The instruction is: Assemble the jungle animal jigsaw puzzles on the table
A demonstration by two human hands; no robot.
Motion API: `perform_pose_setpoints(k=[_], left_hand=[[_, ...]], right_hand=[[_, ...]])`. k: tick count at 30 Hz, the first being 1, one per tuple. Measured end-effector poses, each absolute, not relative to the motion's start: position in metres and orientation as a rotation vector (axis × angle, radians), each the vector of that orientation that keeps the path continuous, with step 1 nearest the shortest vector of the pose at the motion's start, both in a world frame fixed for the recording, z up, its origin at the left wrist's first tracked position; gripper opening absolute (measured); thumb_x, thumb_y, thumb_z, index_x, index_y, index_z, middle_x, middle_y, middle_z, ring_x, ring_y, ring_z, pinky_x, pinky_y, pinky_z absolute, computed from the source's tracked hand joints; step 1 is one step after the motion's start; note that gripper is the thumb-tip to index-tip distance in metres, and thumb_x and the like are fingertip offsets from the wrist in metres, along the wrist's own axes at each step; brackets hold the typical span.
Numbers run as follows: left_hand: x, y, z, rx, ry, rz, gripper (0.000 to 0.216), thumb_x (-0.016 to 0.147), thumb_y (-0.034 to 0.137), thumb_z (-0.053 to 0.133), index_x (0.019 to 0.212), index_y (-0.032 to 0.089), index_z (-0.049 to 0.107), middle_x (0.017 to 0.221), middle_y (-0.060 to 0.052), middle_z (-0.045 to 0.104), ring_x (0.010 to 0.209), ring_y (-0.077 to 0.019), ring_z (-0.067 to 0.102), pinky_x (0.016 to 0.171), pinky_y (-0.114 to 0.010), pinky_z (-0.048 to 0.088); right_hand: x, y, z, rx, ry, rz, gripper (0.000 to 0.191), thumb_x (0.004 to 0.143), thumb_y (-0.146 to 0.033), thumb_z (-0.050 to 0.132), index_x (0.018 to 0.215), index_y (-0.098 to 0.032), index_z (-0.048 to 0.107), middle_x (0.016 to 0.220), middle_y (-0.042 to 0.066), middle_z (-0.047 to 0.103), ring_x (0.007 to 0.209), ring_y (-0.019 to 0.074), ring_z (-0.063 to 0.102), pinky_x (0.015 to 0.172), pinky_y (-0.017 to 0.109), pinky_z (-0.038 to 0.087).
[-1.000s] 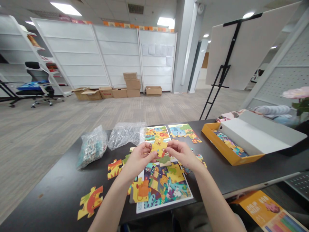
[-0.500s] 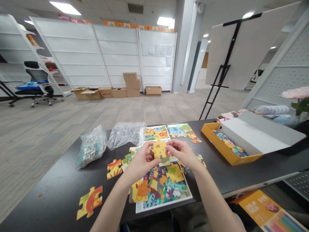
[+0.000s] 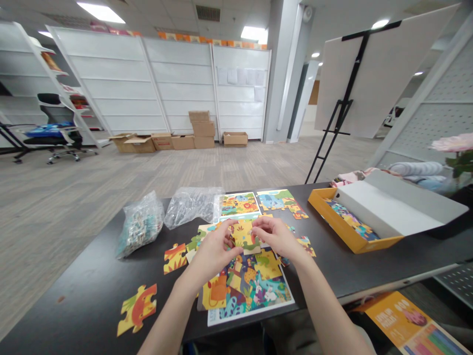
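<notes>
A yellow puzzle piece (image 3: pixel 243 233) with plants and a green lower edge is held up in front of me. My left hand (image 3: pixel 218 245) pinches its left side, thumb below and fingers behind. On its right edge are the curled fingertips of my right hand (image 3: pixel 276 237). Beneath my hands lies a printed picture sheet (image 3: pixel 254 310) with several loose pieces on it, among them an orange animal piece (image 3: pixel 215 292) and a yellow-green piece (image 3: pixel 268 265). Left of the sheet are an orange-striped piece (image 3: pixel 175 259) and a red-and-yellow piece (image 3: pixel 137 309).
A bag of pieces (image 3: pixel 141 224) and a clear plastic bag (image 3: pixel 192 206) are at the back left. Joined pieces (image 3: pixel 277 199) lie behind my right hand. An open yellow box (image 3: pixel 354 244) holding pieces stands right. The black table (image 3: pixel 84 301) ends at the front.
The yellow puzzle piece has dropped slightly and tilted flatter between my hands. Both hands have shifted only a little; the surrounding pieces have stayed put.
</notes>
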State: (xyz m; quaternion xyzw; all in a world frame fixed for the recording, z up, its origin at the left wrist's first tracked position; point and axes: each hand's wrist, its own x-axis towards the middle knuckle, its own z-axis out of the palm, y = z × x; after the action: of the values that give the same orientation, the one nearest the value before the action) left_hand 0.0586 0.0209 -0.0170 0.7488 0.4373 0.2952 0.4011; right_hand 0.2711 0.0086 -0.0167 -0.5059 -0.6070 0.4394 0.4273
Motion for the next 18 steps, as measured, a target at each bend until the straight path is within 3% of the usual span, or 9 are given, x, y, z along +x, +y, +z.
perform_pose_setpoints(k=[18], left_hand=[[0.0567,0.0201,-0.0123,1.951,1.093,0.735,0.058,0.078,0.028,0.070,0.130,0.021,0.047,0.091,-0.002,0.066,0.074,-0.0178,0.067,0.070,-0.031,0.053]], right_hand=[[0.2710,0.0076,-0.0164,-1.264,-1.560,1.059,0.013,0.085,-0.031,0.062,0.087,-0.019,0.060,0.070,0.001,0.070,0.059,0.0126,0.058,0.057,0.025,0.041]])
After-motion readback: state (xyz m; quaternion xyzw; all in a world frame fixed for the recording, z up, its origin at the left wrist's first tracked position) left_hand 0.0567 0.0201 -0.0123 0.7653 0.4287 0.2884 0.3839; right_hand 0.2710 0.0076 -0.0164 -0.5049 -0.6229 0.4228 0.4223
